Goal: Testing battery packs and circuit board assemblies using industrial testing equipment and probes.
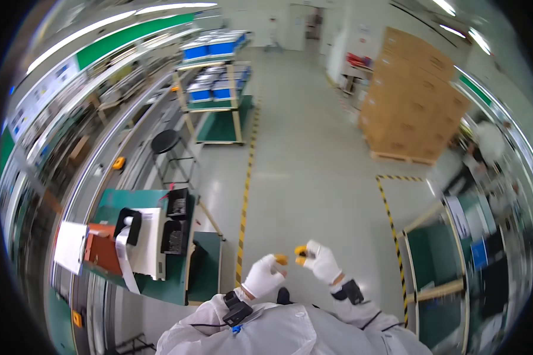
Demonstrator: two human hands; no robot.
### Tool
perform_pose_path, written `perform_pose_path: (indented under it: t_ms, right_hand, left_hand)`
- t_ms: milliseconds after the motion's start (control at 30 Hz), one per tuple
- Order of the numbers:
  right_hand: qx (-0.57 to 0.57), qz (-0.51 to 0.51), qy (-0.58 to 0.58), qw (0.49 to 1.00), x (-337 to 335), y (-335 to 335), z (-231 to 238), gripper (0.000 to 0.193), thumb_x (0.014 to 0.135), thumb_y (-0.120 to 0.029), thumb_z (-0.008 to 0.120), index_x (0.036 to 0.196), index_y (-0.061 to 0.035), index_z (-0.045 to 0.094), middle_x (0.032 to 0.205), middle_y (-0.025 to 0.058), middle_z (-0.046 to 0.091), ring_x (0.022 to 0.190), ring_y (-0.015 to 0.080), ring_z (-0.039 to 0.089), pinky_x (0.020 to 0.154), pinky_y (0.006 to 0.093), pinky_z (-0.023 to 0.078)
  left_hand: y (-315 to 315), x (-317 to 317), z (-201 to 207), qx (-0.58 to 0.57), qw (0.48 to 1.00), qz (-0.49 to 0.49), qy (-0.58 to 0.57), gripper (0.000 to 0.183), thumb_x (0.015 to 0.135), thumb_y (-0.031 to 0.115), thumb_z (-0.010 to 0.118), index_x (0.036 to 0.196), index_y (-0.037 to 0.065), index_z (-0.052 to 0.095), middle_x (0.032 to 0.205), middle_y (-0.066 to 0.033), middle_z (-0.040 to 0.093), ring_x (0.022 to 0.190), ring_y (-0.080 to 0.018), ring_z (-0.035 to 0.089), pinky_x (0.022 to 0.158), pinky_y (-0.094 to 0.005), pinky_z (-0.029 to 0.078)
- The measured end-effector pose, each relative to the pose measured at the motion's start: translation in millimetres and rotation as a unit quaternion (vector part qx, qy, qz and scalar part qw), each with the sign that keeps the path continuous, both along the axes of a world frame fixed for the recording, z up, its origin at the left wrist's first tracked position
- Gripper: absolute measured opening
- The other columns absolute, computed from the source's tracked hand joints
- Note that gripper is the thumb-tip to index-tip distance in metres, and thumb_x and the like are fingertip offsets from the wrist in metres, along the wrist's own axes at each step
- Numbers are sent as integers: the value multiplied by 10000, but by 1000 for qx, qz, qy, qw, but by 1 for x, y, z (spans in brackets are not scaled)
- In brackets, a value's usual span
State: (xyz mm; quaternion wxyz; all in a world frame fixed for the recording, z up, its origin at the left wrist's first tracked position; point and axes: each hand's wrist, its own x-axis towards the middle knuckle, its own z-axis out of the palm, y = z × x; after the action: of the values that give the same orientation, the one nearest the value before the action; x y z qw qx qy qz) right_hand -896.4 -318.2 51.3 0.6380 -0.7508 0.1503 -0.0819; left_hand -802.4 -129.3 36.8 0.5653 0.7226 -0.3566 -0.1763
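Both my hands are raised in front of my body over the grey floor, in white gloves with yellow fingertips. My left hand (pixel 265 276) is loosely bent, its fingers and thumb apart with nothing between them. A short gap away, my right hand (pixel 322 262) curves inward toward it, fingertips spaced and no object showing in it. Neither hand touches anything. Nearest on the left is a green-topped cart (pixel 173 285) bearing black bins (pixel 174 238), a white panel (pixel 148 251), a brown box (pixel 100 249) and a roll of white tape or labels (pixel 123 251).
A black stool (pixel 167 142) and a rack of blue bins (pixel 210 94) stand ahead left, beside a long conveyor line. Stacked cartons (pixel 411 100) sit on a pallet ahead right. A green shelf cart (pixel 435 254) is at right. Yellow-black floor tape (pixel 246 207) edges the aisle. A person (pixel 477 157) is far right.
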Motion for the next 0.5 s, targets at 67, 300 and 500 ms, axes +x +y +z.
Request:
perform_pose_path:
  t_ms: [67, 300, 500]
  right_hand:
    - [7, 57, 71, 996, 55, 0, 2, 237, 862, -10, 724, 1092, -20, 668, 909, 11, 660, 850, 89, 605, 787, 250, 510]
    - [3, 226, 77, 971, 244, -36, -24, 224, 893, -47, 704, 1098, 32, 665, 982, 73, 702, 891, 92, 643, 782, 233, 519]
    - [45, 189, 112, 974, 417, -66, -35, 183, 911, -53, 681, 1073, 32, 664, 936, 64, 710, 815, 79, 644, 716, 232, 527]
  left_hand:
    - [-13, 46, -5, 58, 998, 27, -28, 308, 763, 136, 721, 1044, 29, 655, 910, -148, 666, 745, -252, 669, 702, -359, 530]
    - [-46, 198, -33, 63, 991, 115, 16, 268, 784, 140, 714, 1004, -2, 663, 864, -186, 669, 759, -321, 672, 715, -361, 540]
    - [-73, 373, -50, 44, 991, 122, 27, 337, 786, 112, 751, 1098, 11, 674, 934, -182, 694, 804, -306, 676, 722, -351, 535]
